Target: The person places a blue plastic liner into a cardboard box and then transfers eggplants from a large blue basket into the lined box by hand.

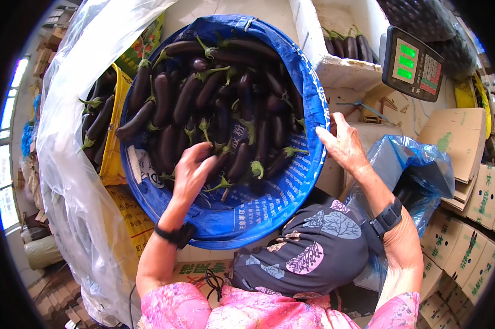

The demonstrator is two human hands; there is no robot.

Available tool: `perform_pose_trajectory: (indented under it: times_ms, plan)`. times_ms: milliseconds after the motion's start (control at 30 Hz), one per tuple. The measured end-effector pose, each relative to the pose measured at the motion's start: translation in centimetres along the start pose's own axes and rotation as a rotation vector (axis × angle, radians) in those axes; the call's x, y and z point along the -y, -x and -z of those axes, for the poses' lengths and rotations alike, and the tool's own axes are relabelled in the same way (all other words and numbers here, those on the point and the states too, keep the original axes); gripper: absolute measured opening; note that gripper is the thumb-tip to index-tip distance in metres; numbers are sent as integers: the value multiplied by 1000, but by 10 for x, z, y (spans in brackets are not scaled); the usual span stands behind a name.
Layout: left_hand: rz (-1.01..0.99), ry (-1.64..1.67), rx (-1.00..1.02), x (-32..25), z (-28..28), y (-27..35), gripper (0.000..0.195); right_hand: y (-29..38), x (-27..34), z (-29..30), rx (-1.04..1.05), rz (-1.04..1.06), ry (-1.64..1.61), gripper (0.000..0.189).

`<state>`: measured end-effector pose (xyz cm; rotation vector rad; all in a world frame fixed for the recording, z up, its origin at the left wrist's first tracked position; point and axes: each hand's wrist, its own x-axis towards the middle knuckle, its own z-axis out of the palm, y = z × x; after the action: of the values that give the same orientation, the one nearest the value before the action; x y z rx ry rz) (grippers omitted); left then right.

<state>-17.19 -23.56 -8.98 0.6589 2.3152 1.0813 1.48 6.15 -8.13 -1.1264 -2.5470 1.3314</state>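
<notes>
A large round tub lined with blue printed plastic sheeting stands before me, filled with dark purple eggplants with green stems. My left hand reaches in over the near-left part of the pile. Its fingers are bent and apart, close to an eggplant, and none is plainly lifted. At the tub's right side my right hand grips the lined rim, thumb inside and fingers partly hidden behind it.
Left stands a yellow container of eggplants beside clear plastic sheeting. A white foam box with eggplants and a lit digital scale display are at upper right. A blue plastic bag and cardboard boxes lie right.
</notes>
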Motion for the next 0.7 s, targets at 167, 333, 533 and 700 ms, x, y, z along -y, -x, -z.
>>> perform_pose_trajectory:
  times_ms: [167,333,533,700]
  plan:
    - [-129,-596,-512,14,72,88,65,-16,-16,-2,-33,-4,84,36]
    - [769,700,-546,55,47,152,65,-12,-25,-2,47,135,31,35]
    - [574,894,-642,97,20,130,39,20,-23,13,27,130,-13,33]
    - [481,860,-618,83,27,109,36,45,-39,28,54,6,-52,39]
